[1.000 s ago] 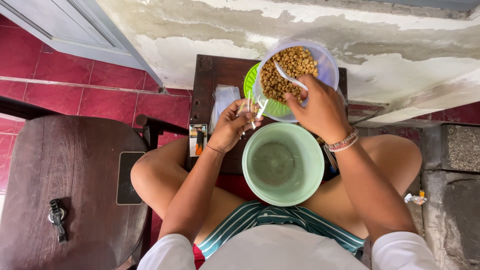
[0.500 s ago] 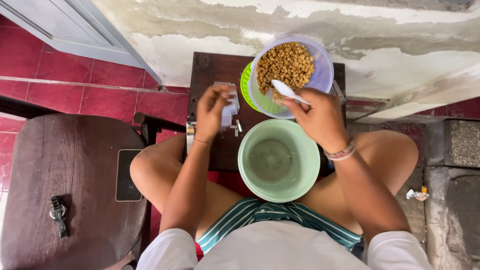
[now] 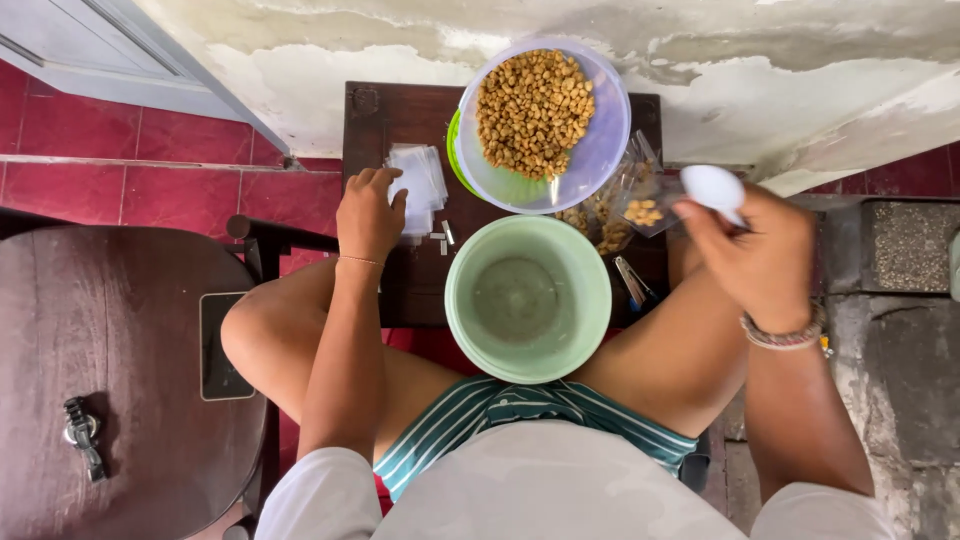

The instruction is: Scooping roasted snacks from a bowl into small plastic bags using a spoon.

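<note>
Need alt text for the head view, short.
Seen from above, a seated person's left hand rests on a stack of small clear bags while the right hand holds a white spoon, beside a bowl of fried brown snacks and an empty green bowl.

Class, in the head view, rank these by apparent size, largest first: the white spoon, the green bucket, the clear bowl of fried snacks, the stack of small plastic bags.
1-2. Clear bowl of fried snacks and green bucket: look alike, and nearness to the camera makes ranking unsure.
3. Stack of small plastic bags.
4. White spoon.
</note>
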